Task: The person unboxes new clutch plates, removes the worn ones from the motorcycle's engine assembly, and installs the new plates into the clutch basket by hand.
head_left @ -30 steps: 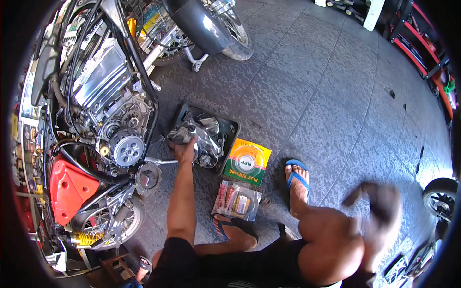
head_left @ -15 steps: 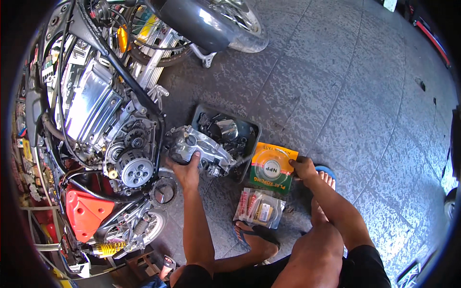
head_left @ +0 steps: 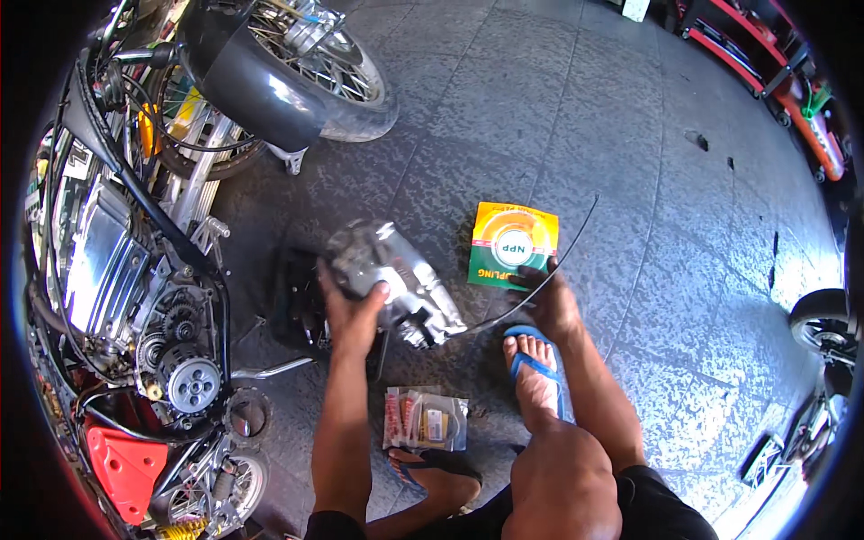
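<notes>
My left hand [head_left: 351,315] grips a silvery metal engine casing [head_left: 405,288], blurred, over a black tray [head_left: 297,292] of parts. A thin black cable [head_left: 585,220] runs from the casing rightward across the front of my right hand [head_left: 553,301]. That hand has its fingers apart at the lower edge of a yellow-and-green flat package [head_left: 490,225]. A clear bag [head_left: 423,418] of small packaged parts lies between my feet. To the left stands the motorcycle's exposed engine [head_left: 189,378], with gears and a round clutch showing.
A front wheel with black fender [head_left: 252,90] lies upper left. A red plastic panel [head_left: 121,468] is lower left. My sandalled right foot [head_left: 531,378] is below my right hand. A red tool trolley [head_left: 738,31] and another wheel [head_left: 810,319] are at right.
The metal casing is lifted and turned in my left hand. My right hand has moved the yellow-and-green package up, away from the clear bag and the tray, and its fingers have loosened.
</notes>
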`<state>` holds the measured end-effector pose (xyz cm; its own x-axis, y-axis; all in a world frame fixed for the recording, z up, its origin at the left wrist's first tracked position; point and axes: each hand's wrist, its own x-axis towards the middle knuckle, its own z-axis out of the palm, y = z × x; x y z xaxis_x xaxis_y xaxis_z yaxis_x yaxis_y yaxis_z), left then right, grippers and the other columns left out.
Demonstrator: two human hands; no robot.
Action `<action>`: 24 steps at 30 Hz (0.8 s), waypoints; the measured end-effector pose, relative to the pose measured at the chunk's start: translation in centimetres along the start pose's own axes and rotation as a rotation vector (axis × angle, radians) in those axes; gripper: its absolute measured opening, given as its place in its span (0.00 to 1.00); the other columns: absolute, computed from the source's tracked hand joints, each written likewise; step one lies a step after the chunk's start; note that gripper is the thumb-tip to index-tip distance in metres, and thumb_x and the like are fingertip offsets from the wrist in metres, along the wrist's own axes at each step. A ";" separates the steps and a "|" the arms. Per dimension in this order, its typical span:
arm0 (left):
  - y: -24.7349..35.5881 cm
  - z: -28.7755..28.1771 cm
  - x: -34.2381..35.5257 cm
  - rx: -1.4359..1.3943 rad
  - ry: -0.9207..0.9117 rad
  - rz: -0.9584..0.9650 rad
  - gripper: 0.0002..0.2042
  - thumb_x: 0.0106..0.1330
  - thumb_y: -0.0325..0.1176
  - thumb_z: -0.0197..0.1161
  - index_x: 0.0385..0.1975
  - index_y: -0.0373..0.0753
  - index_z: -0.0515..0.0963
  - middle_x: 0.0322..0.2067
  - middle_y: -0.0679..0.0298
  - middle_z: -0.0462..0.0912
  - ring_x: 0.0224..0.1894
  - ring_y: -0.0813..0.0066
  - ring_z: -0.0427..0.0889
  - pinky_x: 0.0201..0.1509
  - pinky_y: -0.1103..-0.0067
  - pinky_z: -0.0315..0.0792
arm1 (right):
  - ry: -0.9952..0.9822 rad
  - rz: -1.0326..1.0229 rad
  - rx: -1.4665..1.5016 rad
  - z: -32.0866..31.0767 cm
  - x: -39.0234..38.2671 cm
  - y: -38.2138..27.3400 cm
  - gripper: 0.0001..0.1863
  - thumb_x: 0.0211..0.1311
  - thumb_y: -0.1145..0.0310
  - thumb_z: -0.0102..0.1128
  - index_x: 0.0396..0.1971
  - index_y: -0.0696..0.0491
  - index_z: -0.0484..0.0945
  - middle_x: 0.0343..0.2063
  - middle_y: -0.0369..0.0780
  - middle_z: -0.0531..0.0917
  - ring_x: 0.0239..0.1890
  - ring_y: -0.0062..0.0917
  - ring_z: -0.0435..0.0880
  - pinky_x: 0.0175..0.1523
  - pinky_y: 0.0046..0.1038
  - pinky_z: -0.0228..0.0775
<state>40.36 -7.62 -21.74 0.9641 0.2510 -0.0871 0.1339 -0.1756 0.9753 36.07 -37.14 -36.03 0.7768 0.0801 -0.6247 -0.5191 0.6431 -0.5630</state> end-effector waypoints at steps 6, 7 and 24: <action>-0.6 11.6 2.6 0.564 -0.085 -0.091 0.63 0.37 0.48 0.81 0.71 0.32 0.45 0.59 0.31 0.60 0.63 0.40 0.64 0.68 0.60 0.59 | 0.095 0.119 0.447 2.6 -1.2 -1.6 0.47 0.67 0.30 0.20 0.55 0.60 0.71 0.46 0.50 0.80 0.49 0.42 0.77 0.57 0.44 0.66; -0.6 13.2 2.9 0.641 -0.098 -0.110 0.64 0.37 0.51 0.80 0.72 0.35 0.43 0.59 0.31 0.60 0.63 0.38 0.64 0.67 0.58 0.60 | 0.144 0.092 0.384 2.4 -1.1 -2.3 0.47 0.67 0.30 0.19 0.53 0.59 0.72 0.45 0.49 0.81 0.47 0.40 0.77 0.56 0.44 0.66; -7.7 22.5 7.6 0.732 -0.437 0.104 0.37 0.45 0.51 0.76 0.54 0.35 0.75 0.53 0.49 0.79 0.54 0.53 0.78 0.58 0.65 0.71 | 0.465 -0.231 -0.584 0.0 3.2 -1.9 0.21 0.58 0.58 0.56 0.39 0.64 0.79 0.25 0.50 0.81 0.30 0.26 0.82 0.35 0.36 0.73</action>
<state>51.84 -25.74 -34.44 0.9613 -0.1637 -0.2215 0.0089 -0.7854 0.6190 39.56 -38.08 -36.96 0.7258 -0.4171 -0.5470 -0.5663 0.0889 -0.8194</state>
